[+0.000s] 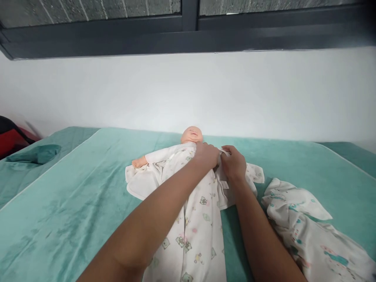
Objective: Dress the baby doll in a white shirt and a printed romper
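A baby doll (191,135) lies on its back on a teal blanket (73,196), its head toward the wall. It wears a white printed sleepsuit (196,219). My left hand (207,154) rests closed on the suit's chest, just below the doll's chin. My right hand (234,163) is beside it, fingers pinched on the suit's front edge near the doll's shoulder. The two hands touch each other. One doll hand (137,162) pokes out of the sleeve at the left.
A second printed white garment (308,227) lies crumpled at the right on the blanket. A folded teal cloth (37,153) and a red and black thing (11,139) sit at the far left. A white wall and dark window frame stand behind.
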Demonstrator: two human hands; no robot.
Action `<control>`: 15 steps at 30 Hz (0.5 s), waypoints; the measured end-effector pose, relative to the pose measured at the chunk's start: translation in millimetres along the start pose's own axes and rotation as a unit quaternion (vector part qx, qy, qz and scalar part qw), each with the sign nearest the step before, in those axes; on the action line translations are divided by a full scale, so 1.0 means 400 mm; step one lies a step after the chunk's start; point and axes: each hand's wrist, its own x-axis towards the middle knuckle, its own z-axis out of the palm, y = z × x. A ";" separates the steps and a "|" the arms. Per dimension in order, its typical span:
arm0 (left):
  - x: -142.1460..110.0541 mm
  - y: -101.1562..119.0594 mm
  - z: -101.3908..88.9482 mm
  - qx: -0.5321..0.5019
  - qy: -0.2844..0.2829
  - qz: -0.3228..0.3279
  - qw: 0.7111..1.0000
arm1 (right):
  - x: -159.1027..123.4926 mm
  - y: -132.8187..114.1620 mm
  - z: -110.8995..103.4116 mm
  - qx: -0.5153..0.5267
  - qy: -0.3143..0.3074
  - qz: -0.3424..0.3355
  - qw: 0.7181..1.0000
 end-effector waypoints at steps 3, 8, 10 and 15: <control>-0.027 -0.061 -0.038 -0.005 0.027 -0.002 1.000 | 0.017 0.020 -0.011 0.063 0.009 0.017 0.998; -0.080 -0.164 -0.087 -0.038 0.073 -0.055 0.995 | 0.053 0.075 -0.004 0.191 0.048 0.069 0.978; -0.091 -0.185 -0.085 -0.057 0.093 -0.077 0.991 | 0.061 0.090 0.007 0.256 0.066 0.097 0.959; -0.069 -0.152 -0.045 -0.065 0.090 -0.092 0.990 | 0.063 0.097 0.013 0.389 0.077 0.151 0.905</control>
